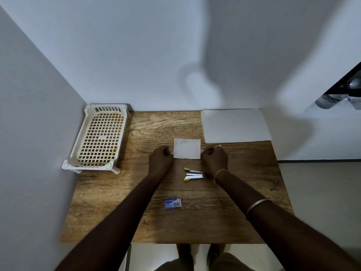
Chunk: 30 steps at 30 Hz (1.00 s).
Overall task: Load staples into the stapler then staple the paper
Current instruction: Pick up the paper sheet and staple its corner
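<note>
One table (234, 222): brown wood-grain top with knots and wavy lines, matt, set into a corner of pale walls
folded paper (187, 148): small, roughly square, off-white with faint grey marks; lies flat on the table at mid-depth, between the two hands
sheet stack (235, 126): plain white rectangular sheets, smooth, squared up at the far right of the table, just beyond the right hand
stapler (195, 174): small, white and bare metal with yellow ends; lies opened, its parts fanned out towards the left; just on the near side of the folded paper, its right end beside the right wrist
staple box (173, 203): small flat card box, blue and white, nearer than the stapler, between the two forearms
tray (99, 137): cream plastic, rectangular, square-lattice floor, slotted far wall, short legs at the corners; far left, against the side wall
left hand (161, 159): back upward, fingers curled in, thumb and fingertips pinching the left edge of the folded paper
right hand (214, 159): back upward, fingers curled in, pinching the right edge of the folded paper
ring (217, 146): thin, pale, on a right-hand finger
bangles: a thin gold one (219, 174) at the right wrist, a silvery one (257, 205) further up the forearm
</note>
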Tool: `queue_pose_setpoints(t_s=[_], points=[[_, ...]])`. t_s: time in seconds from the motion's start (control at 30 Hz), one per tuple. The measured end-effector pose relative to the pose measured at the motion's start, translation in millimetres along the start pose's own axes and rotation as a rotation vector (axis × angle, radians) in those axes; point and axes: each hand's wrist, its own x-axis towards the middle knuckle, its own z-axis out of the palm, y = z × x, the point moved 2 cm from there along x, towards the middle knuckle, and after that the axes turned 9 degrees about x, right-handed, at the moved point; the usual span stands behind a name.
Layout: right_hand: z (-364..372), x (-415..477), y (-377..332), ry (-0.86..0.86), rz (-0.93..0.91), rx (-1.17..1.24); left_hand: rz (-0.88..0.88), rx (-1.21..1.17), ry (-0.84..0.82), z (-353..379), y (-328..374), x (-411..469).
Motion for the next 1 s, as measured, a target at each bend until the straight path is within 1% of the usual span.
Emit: queue_pose_setpoints(t_s=[0.1, 0.2, 0.4, 0.5, 0.63, 0.83, 1.0], points=[[6, 4, -6, -0.013, 0.068, 0.037, -0.055, -0.023, 0.005, 4, 3, 6], [11, 2, -12, -0.052, 0.081, 0.001, -0.1, -0.043, -0.005, 8, 7, 6], [12, -2, -6, -0.106, 0.185, 0.014, -0.126, -0.07, -0.046, 10, -1, -4], [10, -6, -6, -0.112, 0.226, 0.031, -0.167, -0.121, -0.052, 10, -8, -10], [7, -10, -6, -0.162, 0.222, -0.013, -0.219, -0.136, -0.108, 10, -12, -17], [4, -16, -4, -0.184, 0.177, -0.042, -0.213, -0.083, -0.119, 11, -13, -20], [2, -16, -7, -0.197, 0.164, 0.02, -0.188, -0.122, -0.119, 5, -11, -23]])
